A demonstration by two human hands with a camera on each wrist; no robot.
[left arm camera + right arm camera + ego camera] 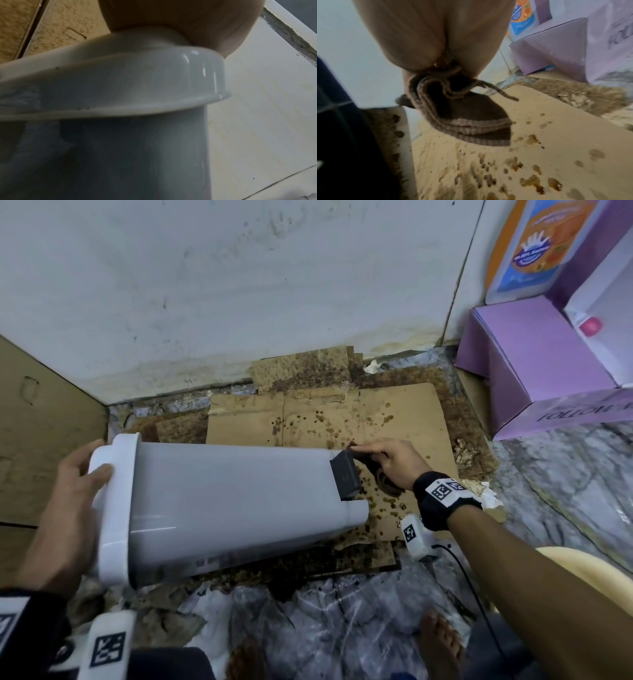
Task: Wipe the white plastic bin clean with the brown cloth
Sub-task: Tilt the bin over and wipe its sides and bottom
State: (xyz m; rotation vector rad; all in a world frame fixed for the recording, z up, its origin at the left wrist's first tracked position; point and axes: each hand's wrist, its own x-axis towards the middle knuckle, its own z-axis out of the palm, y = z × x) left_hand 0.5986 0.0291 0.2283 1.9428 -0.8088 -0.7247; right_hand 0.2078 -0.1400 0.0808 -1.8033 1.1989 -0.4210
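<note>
The white plastic bin [222, 501] lies tipped on its side over the stained floor, lid end to the left, base with a black pedal [345, 475] to the right. My left hand [73, 501] grips the bin's lid rim [154, 83], fingers curled over its edge. My right hand [394, 462] clutches the bunched brown cloth [462, 119] just past the bin's base, beside the pedal. In the right wrist view the cloth hangs folded from my fingers above spotted cardboard. In the head view the cloth [375, 474] is mostly hidden under my hand.
Brown-spotted cardboard sheets [342, 419] cover the floor by the dirty white wall [239, 285]. Purple boxes [534, 361] stand at the right, a cardboard box [41, 422] at the left. Crumpled clear plastic [325, 621] and my bare foot [440, 642] lie near the front.
</note>
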